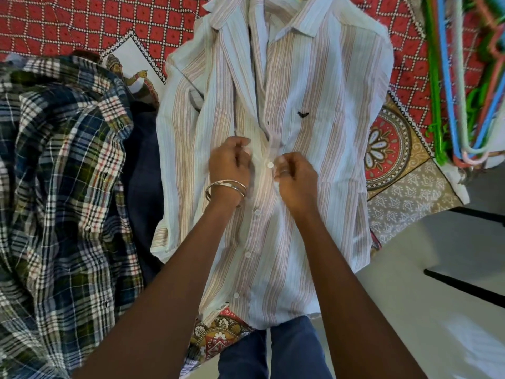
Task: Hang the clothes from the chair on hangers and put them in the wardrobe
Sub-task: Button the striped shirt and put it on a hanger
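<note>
fingers of the left hand and right hand are pinched on the striped shirt placket — a button is flanked between them, nearer the right; the placket runs lengthwise away.

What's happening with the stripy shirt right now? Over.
Left hand and right hand pinching striped shirt at a button. Shirt flat on bedspread. Nothing blocking.

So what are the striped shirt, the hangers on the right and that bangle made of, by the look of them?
Striped shirt: thin woven cloth, probably cotton, matte and softly creased. Hangers: likely plastic or plastic-coated, smooth in bright green, blue and pink. Bangle on the left wrist: apparently metal, silvery with shiny highlights.
</note>
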Demonstrator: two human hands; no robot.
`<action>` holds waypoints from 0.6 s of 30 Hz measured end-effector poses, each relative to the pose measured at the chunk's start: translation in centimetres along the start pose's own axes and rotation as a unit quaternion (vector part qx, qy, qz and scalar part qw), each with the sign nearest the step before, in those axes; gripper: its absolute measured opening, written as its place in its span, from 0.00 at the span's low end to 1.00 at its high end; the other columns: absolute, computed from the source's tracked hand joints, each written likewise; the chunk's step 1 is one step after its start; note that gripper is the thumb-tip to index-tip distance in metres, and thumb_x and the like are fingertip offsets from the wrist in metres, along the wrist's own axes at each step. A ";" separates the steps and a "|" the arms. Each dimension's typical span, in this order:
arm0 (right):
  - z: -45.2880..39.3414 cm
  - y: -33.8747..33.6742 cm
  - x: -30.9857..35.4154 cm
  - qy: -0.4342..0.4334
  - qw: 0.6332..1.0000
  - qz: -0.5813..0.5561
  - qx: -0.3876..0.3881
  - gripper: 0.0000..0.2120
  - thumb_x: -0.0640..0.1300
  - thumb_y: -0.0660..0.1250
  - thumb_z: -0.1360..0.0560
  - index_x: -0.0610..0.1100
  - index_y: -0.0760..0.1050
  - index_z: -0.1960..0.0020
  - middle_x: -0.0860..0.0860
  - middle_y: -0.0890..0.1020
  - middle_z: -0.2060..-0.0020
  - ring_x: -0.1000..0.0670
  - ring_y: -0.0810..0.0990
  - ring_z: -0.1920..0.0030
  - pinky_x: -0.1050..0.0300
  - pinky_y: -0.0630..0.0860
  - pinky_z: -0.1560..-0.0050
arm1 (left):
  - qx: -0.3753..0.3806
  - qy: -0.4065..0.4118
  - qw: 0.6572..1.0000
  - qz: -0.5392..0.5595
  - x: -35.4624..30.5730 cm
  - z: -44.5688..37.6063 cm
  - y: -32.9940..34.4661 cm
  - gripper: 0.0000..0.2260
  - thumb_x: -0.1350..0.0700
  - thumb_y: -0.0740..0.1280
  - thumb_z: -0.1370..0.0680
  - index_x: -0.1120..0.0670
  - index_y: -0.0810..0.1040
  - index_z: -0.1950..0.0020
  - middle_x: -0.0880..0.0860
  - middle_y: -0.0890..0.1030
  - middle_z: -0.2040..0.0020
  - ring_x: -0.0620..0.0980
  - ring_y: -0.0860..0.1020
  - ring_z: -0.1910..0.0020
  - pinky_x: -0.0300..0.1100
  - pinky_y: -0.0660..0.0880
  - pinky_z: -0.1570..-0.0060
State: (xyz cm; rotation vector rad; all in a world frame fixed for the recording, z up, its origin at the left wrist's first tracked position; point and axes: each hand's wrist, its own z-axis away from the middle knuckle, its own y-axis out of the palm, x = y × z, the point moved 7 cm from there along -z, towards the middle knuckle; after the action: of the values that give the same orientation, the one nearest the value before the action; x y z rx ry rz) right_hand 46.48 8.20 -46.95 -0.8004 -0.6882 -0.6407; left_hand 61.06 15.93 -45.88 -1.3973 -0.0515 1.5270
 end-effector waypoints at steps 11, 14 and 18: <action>2.6 -8.8 -6.8 0.224 0.958 0.065 -0.166 0.25 0.58 0.74 0.31 0.46 0.72 0.42 0.47 0.77 0.44 0.42 0.74 0.38 0.45 0.71 0.40 | -0.067 -0.221 0.963 -0.139 5.0 1.4 -5.7 0.31 0.48 0.74 0.29 0.58 0.65 0.33 0.61 0.69 0.36 0.59 0.72 0.40 0.53 0.72 0.44; 2.2 -8.6 -5.5 0.184 0.972 -0.005 -0.143 0.19 0.53 0.75 0.30 0.45 0.73 0.47 0.56 0.75 0.60 0.48 0.78 0.52 0.57 0.71 0.57 | 0.010 -0.292 0.951 0.099 5.5 2.0 -3.6 0.27 0.51 0.76 0.30 0.60 0.71 0.37 0.57 0.77 0.42 0.56 0.77 0.46 0.47 0.74 0.44; 1.9 -7.8 -4.8 0.176 0.980 -0.054 -0.076 0.26 0.56 0.76 0.33 0.42 0.76 0.41 0.51 0.81 0.51 0.49 0.80 0.51 0.53 0.78 0.50 | 0.028 -0.302 0.921 0.246 4.9 3.3 -3.4 0.22 0.50 0.76 0.30 0.61 0.78 0.42 0.54 0.81 0.49 0.51 0.80 0.51 0.44 0.77 0.47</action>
State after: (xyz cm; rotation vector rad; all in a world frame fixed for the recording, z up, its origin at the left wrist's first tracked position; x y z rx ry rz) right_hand 37.29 6.77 -46.32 -0.7669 -0.3633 -0.9160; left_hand 61.60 22.68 -46.21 -0.8754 -0.0355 2.3226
